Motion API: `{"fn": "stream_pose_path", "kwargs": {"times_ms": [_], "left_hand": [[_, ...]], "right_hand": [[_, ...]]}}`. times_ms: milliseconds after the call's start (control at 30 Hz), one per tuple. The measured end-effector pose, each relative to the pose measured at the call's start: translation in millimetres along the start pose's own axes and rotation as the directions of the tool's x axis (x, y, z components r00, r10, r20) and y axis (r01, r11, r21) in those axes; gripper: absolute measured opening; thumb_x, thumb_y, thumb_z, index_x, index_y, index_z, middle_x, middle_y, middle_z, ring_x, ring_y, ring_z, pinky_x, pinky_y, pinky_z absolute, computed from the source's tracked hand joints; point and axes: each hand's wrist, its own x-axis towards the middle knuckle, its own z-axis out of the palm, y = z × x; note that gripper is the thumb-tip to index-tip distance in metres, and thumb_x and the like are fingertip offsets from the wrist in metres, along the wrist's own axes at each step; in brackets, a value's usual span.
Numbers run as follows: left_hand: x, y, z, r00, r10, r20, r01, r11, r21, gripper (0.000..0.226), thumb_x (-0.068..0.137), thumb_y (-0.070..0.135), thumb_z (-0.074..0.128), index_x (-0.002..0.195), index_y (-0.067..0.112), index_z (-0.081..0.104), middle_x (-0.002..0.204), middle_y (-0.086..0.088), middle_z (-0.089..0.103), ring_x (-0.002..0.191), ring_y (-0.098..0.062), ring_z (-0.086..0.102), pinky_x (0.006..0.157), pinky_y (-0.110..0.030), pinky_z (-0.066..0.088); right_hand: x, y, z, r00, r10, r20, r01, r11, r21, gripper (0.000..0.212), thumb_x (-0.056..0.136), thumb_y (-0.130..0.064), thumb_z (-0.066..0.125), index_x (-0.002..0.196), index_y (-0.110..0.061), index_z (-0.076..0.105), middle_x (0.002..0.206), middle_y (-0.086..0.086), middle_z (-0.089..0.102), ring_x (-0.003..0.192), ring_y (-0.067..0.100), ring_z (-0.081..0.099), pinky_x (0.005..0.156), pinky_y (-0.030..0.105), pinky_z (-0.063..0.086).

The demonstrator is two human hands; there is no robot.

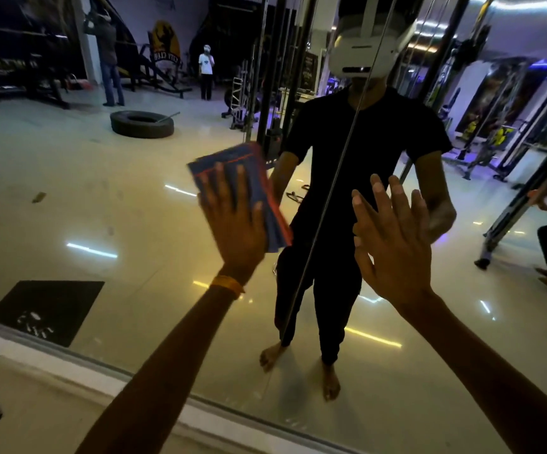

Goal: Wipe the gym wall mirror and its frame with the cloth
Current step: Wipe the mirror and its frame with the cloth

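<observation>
Cloth (229, 160), blue with a red-orange edge and folded, lies flat on the mirror (102, 198) just toward 10 o'clock of the view's centre. The left hand (234, 221) presses it to the glass with straight, spread fingers, a yellow band (228, 285) on its wrist. At 3 o'clock the right hand (393, 247) is spread wide and flat, palm toward the glass, holding nothing. Between the hands a thin vertical seam (331, 191) splits the mirror into panels. The pale frame (69, 363) runs along the mirror's lower edge from 9 o'clock down to 5 o'clock. The glass reflects a glossy, light-streaked gym floor, with a tyre (142, 124) at 11 o'clock, a black mat (46, 309) at 8 o'clock, and machines at 2 o'clock.
</observation>
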Motion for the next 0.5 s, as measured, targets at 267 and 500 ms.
{"fn": "stream_pose_path", "kwargs": {"times_ms": [267,500], "left_hand": [[24,4,-18,0.996,-0.013,0.087,0.009,0.999,0.037,0.064,0.111,0.048,0.019,0.164,0.014,0.013,0.172,-0.018,0.005,0.157,-0.044,0.001,0.128,-0.055,-0.005],[114,-46,-39,0.998,-0.034,-0.054,0.039,0.994,0.098,0.064,0.111,0.045,0.022,0.163,0.007,0.019,0.17,-0.024,0.012,0.158,-0.038,0.0,0.128,-0.051,-0.005]], "right_hand": [[20,-7,-5,0.999,0.039,-0.015,-0.04,0.999,-0.027,0.06,0.102,-0.029,0.053,0.158,-0.011,0.039,0.168,0.017,0.025,0.157,0.039,0.019,0.123,0.064,0.017],[50,-3,-10,0.994,0.066,-0.092,-0.07,0.996,-0.049,0.06,0.102,-0.029,0.05,0.158,-0.012,0.039,0.168,0.016,0.025,0.157,0.036,0.018,0.126,0.057,0.01]]}}
